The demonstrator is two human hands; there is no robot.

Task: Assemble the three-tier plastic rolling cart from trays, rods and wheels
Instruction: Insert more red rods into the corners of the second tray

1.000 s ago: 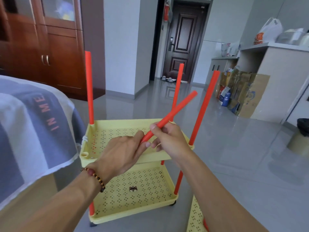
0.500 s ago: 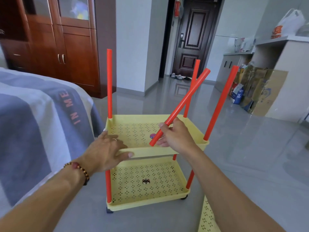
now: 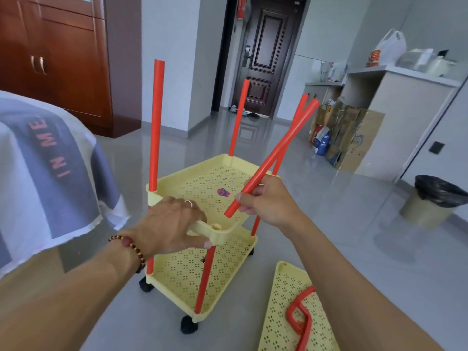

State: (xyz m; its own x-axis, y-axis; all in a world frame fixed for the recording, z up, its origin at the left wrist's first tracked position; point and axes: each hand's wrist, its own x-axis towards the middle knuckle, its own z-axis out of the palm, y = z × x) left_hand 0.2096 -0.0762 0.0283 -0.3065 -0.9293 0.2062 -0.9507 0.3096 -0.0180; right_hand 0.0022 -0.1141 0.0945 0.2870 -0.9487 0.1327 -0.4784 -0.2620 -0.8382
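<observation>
A yellow perforated cart stands on the floor with a lower tray [image 3: 222, 269] and a middle tray [image 3: 202, 181] joined by red rods, on black wheels [image 3: 188, 324]. Three red rods rise from the middle tray's corners: left [image 3: 156, 122], back [image 3: 238, 117] and right [image 3: 291, 138]. The near corner socket [image 3: 215, 226] holds no rod. My left hand [image 3: 172, 224] grips the middle tray's near rim beside that socket. My right hand [image 3: 268, 201] holds a loose red rod [image 3: 273, 158] tilted up to the right, its lower end above the tray.
A third yellow tray [image 3: 281, 310] lies on the floor at the lower right with a red handle piece [image 3: 301, 315] on it. A bed with a grey and white cover [image 3: 50, 168] is at the left. A bin [image 3: 433, 198] and cardboard boxes [image 3: 354, 138] stand at the right.
My left hand let go of the loose rod and moved to the middle tray's near rim. The cart now sits turned with a corner toward me. My right hand keeps the rod, tilted steeper.
</observation>
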